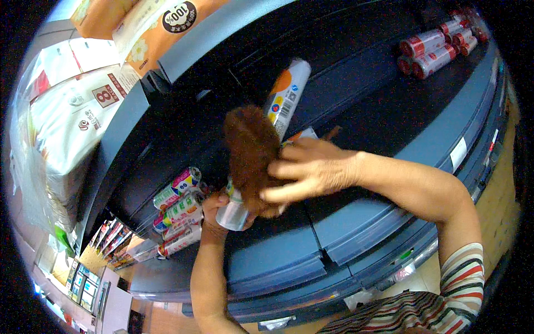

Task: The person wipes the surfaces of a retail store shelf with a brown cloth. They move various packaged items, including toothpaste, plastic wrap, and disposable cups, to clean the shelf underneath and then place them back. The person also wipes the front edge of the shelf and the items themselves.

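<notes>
My left hand [217, 208] grips a wrapped roll [232, 215] with a silvery end, low at the centre of the view. In my right hand [313, 169] is a fluffy brown cloth or duster [252, 146], its fingers curled around it. The brown thing is blurred and covers much of the held roll. Behind it a long white and orange wrapped roll [288, 98] with a barcode lies on the dark shelf. Part of another orange and white package [306, 133] shows just above my right hand.
Colourful wrapped rolls [177, 208] are stacked on the shelf at left. Red and white rolls [434, 50] lie at the far right. Large plastic-wrapped packs [83, 108] stand on the upper shelf at left. The shelf's front edge [375, 225] curves below my right arm.
</notes>
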The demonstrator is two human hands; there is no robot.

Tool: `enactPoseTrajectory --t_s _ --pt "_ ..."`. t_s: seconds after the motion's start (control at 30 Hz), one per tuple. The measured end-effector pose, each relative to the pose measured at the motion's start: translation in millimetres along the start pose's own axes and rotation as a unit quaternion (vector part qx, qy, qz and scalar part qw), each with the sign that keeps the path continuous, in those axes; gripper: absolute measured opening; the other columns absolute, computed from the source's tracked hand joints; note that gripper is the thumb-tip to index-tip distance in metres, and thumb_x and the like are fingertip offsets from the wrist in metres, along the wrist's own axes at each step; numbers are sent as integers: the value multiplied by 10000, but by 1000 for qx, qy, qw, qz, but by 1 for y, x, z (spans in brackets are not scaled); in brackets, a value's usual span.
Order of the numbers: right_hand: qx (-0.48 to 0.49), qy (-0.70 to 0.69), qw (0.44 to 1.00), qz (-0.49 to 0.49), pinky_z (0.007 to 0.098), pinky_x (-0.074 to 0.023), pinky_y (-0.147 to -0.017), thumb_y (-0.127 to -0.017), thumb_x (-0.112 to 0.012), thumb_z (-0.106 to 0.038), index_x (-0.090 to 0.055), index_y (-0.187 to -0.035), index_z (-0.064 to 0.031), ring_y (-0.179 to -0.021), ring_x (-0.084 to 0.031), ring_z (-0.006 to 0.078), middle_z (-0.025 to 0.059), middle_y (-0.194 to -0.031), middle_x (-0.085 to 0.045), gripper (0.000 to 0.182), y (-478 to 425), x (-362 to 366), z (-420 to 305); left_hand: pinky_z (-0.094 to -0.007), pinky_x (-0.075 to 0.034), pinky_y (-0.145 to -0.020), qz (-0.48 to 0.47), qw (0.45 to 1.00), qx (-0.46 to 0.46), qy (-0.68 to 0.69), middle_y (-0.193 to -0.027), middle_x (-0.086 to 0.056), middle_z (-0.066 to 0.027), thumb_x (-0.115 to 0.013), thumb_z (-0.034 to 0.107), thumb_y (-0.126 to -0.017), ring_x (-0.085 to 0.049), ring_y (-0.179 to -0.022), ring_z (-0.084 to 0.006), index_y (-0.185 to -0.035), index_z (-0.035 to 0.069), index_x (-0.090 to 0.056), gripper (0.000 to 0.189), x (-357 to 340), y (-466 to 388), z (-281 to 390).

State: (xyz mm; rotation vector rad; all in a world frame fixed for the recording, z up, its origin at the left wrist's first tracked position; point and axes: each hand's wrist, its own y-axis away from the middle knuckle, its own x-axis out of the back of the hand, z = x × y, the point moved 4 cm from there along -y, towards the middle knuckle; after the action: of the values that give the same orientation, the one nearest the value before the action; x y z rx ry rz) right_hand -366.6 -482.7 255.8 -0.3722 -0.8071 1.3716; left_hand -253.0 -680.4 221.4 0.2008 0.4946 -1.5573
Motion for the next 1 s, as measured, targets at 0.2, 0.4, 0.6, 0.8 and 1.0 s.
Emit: enactPoseTrajectory --t_s 0.2,0.4,0.6,0.8,1.0 --pt "-431 87 893 91 425 -465 -690 -671 -630 -69 -480 -1119 -127 -919 -484 367 157 -975 -483 476 36 16 67 -327 -411 -374 -68 991 75 -87 -742 -546 -245 -568 358 -599 -538 -525 -274 -1073 -124 -440 688 -1 -2 4" --pt "-416 9 903 104 394 -435 -747 -724 -589 -64 -431 -1155 -78 -878 -482 366 180 -989 -461 460 37 13 63 -322 -419 -384 -77 990 71 -90 -738 -543 -257 -570 352 -612 -535 -504 -272 -1086 -115 -428 680 -7 -8 -1" --pt "-93 -160 979 -89 381 -475 -643 -766 -485 -134 -448 -1127 -198 -857 -513 305 110 -962 -472 368 -2 -12 -2 -380 -470 -466 119 991 -67 4 -988 -531 -227 -552 336 -632 -568 -640 -326 -1192 -56 -380 704 -17 -4 -1" --pt "-22 -96 990 -100 351 -453 -589 -731 -497 -161 -451 -1128 -266 -778 -485 257 65 -867 -448 413 -2 -2 1 -351 -441 -434 33 998 -56 -15 -878 -535 -250 -560 370 -623 -551 -602 -294 -1138 -53 -426 680 -18 -9 -2" --pt "-348 44 936 -12 405 -484 -675 -704 -557 -56 -481 -1095 -158 -915 -501 321 117 -992 -490 412 36 5 65 -319 -399 -377 -67 994 47 -78 -672 -536 -225 -577 388 -608 -515 -484 -261 -1073 -116 -421 703 -6 -5 5"
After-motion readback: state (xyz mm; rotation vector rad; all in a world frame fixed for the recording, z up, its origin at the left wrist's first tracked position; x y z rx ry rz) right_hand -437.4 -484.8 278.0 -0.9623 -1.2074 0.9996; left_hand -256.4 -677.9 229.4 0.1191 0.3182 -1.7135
